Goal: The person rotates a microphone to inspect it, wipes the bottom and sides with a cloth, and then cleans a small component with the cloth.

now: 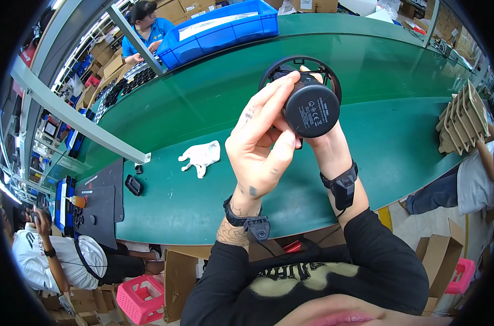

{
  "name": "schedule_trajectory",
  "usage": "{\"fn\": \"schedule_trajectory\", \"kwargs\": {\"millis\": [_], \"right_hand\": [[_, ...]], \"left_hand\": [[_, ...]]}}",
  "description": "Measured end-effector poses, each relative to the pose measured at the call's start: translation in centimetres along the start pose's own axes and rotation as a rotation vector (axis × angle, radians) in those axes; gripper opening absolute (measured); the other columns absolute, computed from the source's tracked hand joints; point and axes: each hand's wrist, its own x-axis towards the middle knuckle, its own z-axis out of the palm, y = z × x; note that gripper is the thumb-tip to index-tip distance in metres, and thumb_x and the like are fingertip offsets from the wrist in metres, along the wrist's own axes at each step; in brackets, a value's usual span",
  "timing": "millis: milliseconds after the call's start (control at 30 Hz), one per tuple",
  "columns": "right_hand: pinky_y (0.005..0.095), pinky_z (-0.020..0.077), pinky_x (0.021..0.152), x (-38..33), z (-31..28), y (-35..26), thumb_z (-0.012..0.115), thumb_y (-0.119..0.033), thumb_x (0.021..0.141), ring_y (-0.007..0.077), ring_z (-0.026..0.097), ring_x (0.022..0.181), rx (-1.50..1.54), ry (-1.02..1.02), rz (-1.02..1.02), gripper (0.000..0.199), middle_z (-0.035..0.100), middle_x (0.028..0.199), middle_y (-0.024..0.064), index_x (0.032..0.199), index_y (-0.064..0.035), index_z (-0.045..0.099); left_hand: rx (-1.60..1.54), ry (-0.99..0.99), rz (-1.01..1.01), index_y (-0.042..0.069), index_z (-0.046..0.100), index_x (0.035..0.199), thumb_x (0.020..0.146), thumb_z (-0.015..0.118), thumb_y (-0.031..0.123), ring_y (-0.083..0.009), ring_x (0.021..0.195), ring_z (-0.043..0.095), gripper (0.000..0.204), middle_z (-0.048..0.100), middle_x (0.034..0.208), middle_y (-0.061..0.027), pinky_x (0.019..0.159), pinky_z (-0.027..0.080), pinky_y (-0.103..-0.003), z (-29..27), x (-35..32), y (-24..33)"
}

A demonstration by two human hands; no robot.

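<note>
I hold up a black round device [312, 114] above the green bench, its flat disc-shaped end with pale printing facing me. Behind that end, a wider open black ring frame [301, 58] with spokes belongs to it or sits against it; I cannot tell which. My left hand [260, 136] grips the device from the left, with fingers along its side and the thumb near the lower edge. From behind and below, my right hand [324, 142] supports it; the device hides most of that hand, and some fingertips show inside the ring. A white glove [202, 156] lies on the bench to the left.
A small black tray-like part [133, 185] and a dark mat [103, 195] lie at left. A blue bin [219, 35] stands at the back beside a grey metal post [84, 103]. Cardboard dividers [464, 119] stand at right. Other people are at the left, back and right.
</note>
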Motion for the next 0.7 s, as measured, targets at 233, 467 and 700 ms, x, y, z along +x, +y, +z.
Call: {"fn": "schedule_trajectory", "kwargs": {"millis": [233, 467, 700], "right_hand": [[0.0271, 0.0554, 0.068, 0.1, 0.0, 0.3, 0.057, -0.031, 0.091, 0.0145, 0.066, 0.078, -0.042, 0.035, -0.052, 0.023, 0.068, 0.089, 0.0035, 0.095, -0.0088, 0.063], [0.0276, 0.0554, 0.070, -0.7, 0.6, -0.5, 0.056, -0.032, 0.092, 0.0148, 0.066, 0.079, -0.074, 0.012, -0.097, 0.025, 0.068, 0.087, 0.0035, 0.096, -0.0088, 0.063], [0.0285, 0.0548, 0.073, -0.2, 0.6, 0.1, 0.053, -0.035, 0.094, 0.0154, 0.066, 0.084, -0.177, 0.118, -0.178, 0.031, 0.065, 0.102, 0.0059, 0.107, -0.0074, 0.060]], "left_hand": [[0.047, -0.034, -0.033, -0.004, 0.055, 0.126, 0.078, 0.058, -0.004, -0.0095, 0.082, 0.057, 0.048, 0.050, 0.131, -0.0163, 0.068, 0.051, -0.020, -0.4, -0.1, 0.6], [0.010, -0.025, -0.064, -0.002, 0.055, 0.127, 0.082, 0.062, 0.006, -0.0125, 0.093, 0.056, 0.046, 0.051, 0.130, -0.0155, 0.078, 0.050, -0.024, -0.5, 0.1, 0.5], [0.004, -0.039, -0.049, -0.002, 0.059, 0.121, 0.082, 0.064, 0.009, -0.0163, 0.100, 0.056, 0.040, 0.052, 0.124, -0.0128, 0.082, 0.049, -0.028, -0.7, -0.1, 0.8]]}}
